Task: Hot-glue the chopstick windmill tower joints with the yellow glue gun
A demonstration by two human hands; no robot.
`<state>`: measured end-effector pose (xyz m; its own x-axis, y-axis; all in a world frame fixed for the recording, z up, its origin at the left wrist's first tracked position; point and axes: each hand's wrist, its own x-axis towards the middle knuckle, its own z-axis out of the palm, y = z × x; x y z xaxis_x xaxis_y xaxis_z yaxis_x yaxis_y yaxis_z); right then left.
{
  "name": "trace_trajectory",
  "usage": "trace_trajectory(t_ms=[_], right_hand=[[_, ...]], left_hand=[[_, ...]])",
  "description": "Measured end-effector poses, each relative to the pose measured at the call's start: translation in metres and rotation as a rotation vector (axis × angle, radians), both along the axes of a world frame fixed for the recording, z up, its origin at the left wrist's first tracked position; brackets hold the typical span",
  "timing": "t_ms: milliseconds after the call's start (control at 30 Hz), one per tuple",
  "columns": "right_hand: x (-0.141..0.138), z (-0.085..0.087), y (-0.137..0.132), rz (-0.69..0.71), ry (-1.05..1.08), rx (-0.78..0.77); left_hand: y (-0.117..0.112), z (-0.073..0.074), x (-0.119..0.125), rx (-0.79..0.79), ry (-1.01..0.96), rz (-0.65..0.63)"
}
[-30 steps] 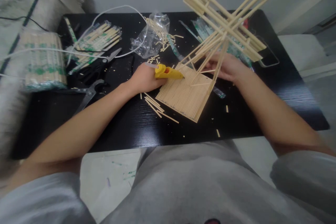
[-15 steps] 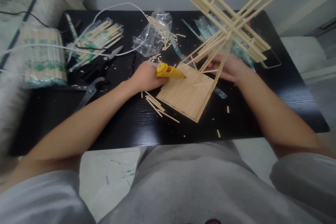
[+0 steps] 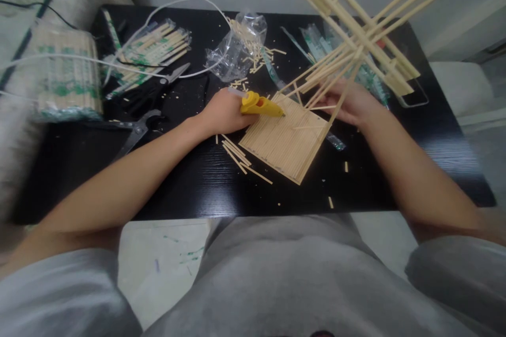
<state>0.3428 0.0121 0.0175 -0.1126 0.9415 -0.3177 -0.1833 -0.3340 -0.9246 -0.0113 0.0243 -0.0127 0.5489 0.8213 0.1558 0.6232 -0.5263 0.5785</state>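
Observation:
A windmill-like model of thin wooden sticks stands tilted on the black table, its crossed blades (image 3: 366,37) rising at the upper right. Its square base of side-by-side sticks (image 3: 282,142) faces me. My left hand (image 3: 225,111) is closed round a yellow hot glue gun (image 3: 261,105), whose tip is over the base, close to its surface. At the far right side of the model, my right hand (image 3: 348,101) has its fingers curled among the slanting struts (image 3: 332,81). The struts partly hide those fingertips. A short stick lies across the base near the glue gun's tip.
Wrapped chopsticks (image 3: 69,73) lie at the left, with loose packets (image 3: 152,52) beside them. Scissors (image 3: 169,79) and pliers (image 3: 138,129) lie near my left forearm. A white cable (image 3: 138,66) crosses the table. Clear plastic (image 3: 237,45) and cut stick pieces (image 3: 233,155) are scattered about.
The whole view has shifted slightly, with table items appearing a little further right. Both hands, the glue gun and the model keep nearly the same places relative to each other.

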Motion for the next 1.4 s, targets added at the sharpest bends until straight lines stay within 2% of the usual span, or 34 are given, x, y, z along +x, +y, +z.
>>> trace_trajectory(t_ms=[1400], right_hand=[[0.0028, -0.0030, 0.0022, 0.011, -0.009, 0.014]], left_hand=[[-0.0003, 0.0014, 0.0028, 0.020, -0.042, -0.021]])
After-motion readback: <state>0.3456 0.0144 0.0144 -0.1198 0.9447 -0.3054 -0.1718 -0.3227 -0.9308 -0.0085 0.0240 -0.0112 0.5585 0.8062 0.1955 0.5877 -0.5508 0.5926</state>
